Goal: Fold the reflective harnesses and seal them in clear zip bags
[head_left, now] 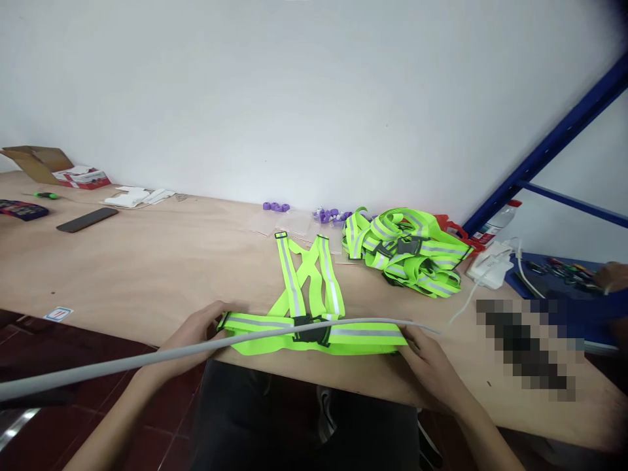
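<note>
A yellow-green reflective vest [311,268] made of elastic straps lies at the front edge of the table, its shoulder straps crossed and pointing away from me. Its waist belt, with grey stripes and a black buckle [309,332] fastened in the middle, is stretched sideways. My left hand [199,330] is closed around the belt's left end, and my right hand [422,351] grips the right end. Fingertips of both hands are partly hidden. Behind, to the right, a tangled pile of similar vests [405,248] rests on the table. A grey-white cable [161,356] crosses close in front of the camera.
Purple pieces [276,207] and clear bags lie by the wall. A dark flat slab [88,220], white cloths [137,197] and a cardboard box [42,163] are at left. On the right are a bottle [499,219], a white power strip [490,265] and another person's hand [614,277].
</note>
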Tool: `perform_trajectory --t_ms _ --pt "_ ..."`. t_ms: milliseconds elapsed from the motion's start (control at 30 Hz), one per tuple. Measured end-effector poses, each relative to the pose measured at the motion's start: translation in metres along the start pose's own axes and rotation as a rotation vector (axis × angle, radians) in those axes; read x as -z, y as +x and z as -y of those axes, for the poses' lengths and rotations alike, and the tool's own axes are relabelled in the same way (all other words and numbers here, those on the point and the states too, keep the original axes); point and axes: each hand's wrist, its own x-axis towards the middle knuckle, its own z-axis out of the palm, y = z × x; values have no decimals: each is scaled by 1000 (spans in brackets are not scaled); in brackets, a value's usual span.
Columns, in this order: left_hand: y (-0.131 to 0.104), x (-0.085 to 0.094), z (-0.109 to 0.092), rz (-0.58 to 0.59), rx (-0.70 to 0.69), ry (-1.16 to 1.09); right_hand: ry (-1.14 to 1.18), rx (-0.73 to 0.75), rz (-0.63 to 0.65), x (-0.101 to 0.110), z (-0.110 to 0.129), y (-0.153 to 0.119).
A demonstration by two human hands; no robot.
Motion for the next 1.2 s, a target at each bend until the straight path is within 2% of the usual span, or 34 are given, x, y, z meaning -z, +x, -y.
perform_trajectory --t_ms 67,167,267,467,600,800,1033,1200 --pt "3 -5 1 -32 5 47 145 -73 4 -2 5 -1" --pt "7 -11 4 -51 31 98 407 -235 99 -5 11 -2" --pt "10 -14 6 -76 49 134 497 -270 144 -5 11 -2" --pt "11 -14 5 -167 110 179 436 -124 77 1 0 0" --pt "6 -13 9 -177 40 204 273 -87 37 1 -1 4" --pt "-9 -14 25 -147 -14 285 19 -26 -101 -1 -4 2" --pt "-14 -18 36 -95 -80 316 -52 -2 -113 -4 -19 -10" --pt "-9 -10 31 -25 -106 333 7 -34 36 2 -8 -11"
